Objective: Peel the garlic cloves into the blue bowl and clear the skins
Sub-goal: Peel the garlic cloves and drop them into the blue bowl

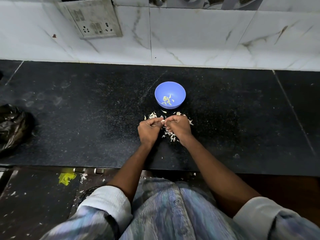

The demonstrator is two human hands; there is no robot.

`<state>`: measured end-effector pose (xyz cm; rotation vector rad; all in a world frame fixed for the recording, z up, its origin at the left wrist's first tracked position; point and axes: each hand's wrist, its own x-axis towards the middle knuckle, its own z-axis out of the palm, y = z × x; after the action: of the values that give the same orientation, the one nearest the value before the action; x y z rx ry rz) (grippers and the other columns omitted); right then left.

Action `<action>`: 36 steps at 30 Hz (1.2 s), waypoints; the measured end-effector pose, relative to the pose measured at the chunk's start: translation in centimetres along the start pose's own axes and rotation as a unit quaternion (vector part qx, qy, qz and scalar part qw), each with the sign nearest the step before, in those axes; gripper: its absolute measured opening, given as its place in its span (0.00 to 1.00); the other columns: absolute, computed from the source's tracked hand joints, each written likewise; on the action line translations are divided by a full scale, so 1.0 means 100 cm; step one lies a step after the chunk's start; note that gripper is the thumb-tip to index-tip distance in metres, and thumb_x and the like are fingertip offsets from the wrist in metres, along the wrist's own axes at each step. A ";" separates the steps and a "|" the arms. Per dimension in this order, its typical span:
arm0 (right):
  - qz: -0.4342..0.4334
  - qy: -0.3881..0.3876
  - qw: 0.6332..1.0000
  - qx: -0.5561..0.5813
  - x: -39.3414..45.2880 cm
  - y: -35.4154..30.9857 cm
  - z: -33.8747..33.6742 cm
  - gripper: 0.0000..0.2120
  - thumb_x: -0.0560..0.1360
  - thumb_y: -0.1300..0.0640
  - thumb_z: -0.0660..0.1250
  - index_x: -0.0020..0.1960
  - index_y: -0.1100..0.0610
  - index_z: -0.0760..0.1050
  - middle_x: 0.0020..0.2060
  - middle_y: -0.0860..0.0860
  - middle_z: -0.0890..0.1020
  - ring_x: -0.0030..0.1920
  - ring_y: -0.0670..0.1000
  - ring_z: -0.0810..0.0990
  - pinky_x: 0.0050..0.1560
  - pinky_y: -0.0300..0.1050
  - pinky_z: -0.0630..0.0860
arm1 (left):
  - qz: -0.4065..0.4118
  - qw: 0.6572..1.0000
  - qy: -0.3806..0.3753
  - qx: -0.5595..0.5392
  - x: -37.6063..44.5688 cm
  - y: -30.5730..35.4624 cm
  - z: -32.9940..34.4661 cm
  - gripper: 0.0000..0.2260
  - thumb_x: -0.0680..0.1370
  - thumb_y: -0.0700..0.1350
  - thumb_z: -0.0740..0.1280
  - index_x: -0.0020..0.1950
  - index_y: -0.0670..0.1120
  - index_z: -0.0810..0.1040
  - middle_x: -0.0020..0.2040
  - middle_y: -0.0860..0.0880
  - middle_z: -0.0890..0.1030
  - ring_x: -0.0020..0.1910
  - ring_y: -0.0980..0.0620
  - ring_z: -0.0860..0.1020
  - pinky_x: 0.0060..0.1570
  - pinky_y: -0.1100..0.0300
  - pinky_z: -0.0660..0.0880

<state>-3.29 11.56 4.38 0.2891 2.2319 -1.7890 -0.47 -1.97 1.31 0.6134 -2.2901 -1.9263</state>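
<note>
Peeling a clove just in front of the blue bowl (170,94).
Left hand (149,129) & right hand (178,125) both pinch one garlic clove (163,121) btwn curled fingers, over the skins (170,135). Risk: clove slips into skins; skin bits fall in bowl.

You stand in a home kitchen: a black granite counter (86,118) meets a marble-tiled wall (190,40) with a grimy socket plate (93,18)

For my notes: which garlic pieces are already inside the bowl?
The small pale cluster on the blue bowl floor; all other pieces lie scattered on the black counter.
</note>
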 end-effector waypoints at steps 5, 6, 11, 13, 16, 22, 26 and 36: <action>-0.017 0.004 1.000 -0.013 -0.003 0.002 -0.002 0.11 0.74 0.68 0.67 0.39 0.57 0.85 0.33 0.55 0.86 0.33 0.49 0.82 0.35 0.40 0.79 | -0.012 0.999 -0.042 -0.011 0.003 0.002 -0.005 0.09 0.73 0.40 0.81 0.52 0.45 0.90 0.43 0.49 0.89 0.45 0.51 0.88 0.55 0.51 0.84; -0.020 -0.002 1.000 -0.019 -0.001 0.003 -0.004 0.12 0.73 0.69 0.66 0.39 0.57 0.85 0.33 0.54 0.86 0.33 0.50 0.82 0.35 0.41 0.80 | -0.013 0.999 -0.045 -0.009 0.003 0.001 -0.005 0.09 0.73 0.40 0.81 0.52 0.45 0.90 0.43 0.49 0.89 0.45 0.50 0.88 0.56 0.49 0.84; -0.009 -0.041 0.999 -0.011 0.017 0.005 -0.016 0.06 0.73 0.66 0.70 0.43 0.62 0.86 0.35 0.59 0.86 0.34 0.53 0.84 0.44 0.49 0.85 | 0.016 0.999 -0.033 -0.008 0.008 0.000 0.003 0.07 0.73 0.40 0.81 0.51 0.43 0.89 0.44 0.49 0.89 0.46 0.47 0.88 0.56 0.48 0.84; -0.009 -0.050 0.999 -0.008 0.020 0.007 -0.018 0.05 0.73 0.65 0.71 0.44 0.63 0.86 0.35 0.60 0.86 0.34 0.53 0.84 0.45 0.49 0.85 | 0.015 1.000 -0.027 -0.003 0.008 -0.001 0.006 0.07 0.73 0.39 0.80 0.51 0.43 0.89 0.43 0.49 0.89 0.46 0.45 0.88 0.55 0.48 0.84; -0.013 -0.059 0.998 -0.003 0.019 0.006 -0.022 0.04 0.74 0.67 0.72 0.44 0.64 0.86 0.35 0.60 0.86 0.35 0.54 0.85 0.42 0.46 0.85 | 0.028 0.999 -0.019 0.002 0.008 -0.003 0.011 0.06 0.74 0.38 0.80 0.50 0.42 0.89 0.43 0.49 0.89 0.44 0.47 0.88 0.53 0.52 0.84; -0.012 -0.069 0.998 -0.004 0.023 0.005 -0.023 0.04 0.74 0.67 0.71 0.44 0.66 0.85 0.35 0.61 0.86 0.35 0.54 0.84 0.40 0.44 0.83 | 0.037 0.999 -0.018 -0.009 0.009 0.002 0.011 0.07 0.73 0.36 0.80 0.50 0.40 0.89 0.43 0.48 0.89 0.44 0.48 0.88 0.50 0.56 0.84; -0.021 -0.062 0.997 -0.033 0.028 0.002 -0.020 0.03 0.73 0.67 0.71 0.42 0.64 0.84 0.34 0.61 0.85 0.33 0.54 0.84 0.40 0.47 0.83 | 0.025 0.998 -0.025 -0.053 0.008 0.002 0.010 0.07 0.74 0.34 0.79 0.51 0.37 0.88 0.44 0.44 0.89 0.44 0.47 0.87 0.51 0.54 0.85; -0.038 -0.072 0.994 -0.067 0.037 -0.008 -0.021 0.05 0.75 0.64 0.71 0.43 0.62 0.85 0.34 0.58 0.86 0.34 0.54 0.84 0.42 0.47 0.84 | 0.003 0.991 -0.041 -0.126 0.020 0.004 0.015 0.06 0.79 0.32 0.72 0.55 0.34 0.86 0.47 0.37 0.88 0.41 0.51 0.85 0.47 0.60 0.84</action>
<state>-7.23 13.41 4.35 0.0472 2.2727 -1.6308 -2.87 -1.26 1.03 0.5082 -2.0380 -2.2287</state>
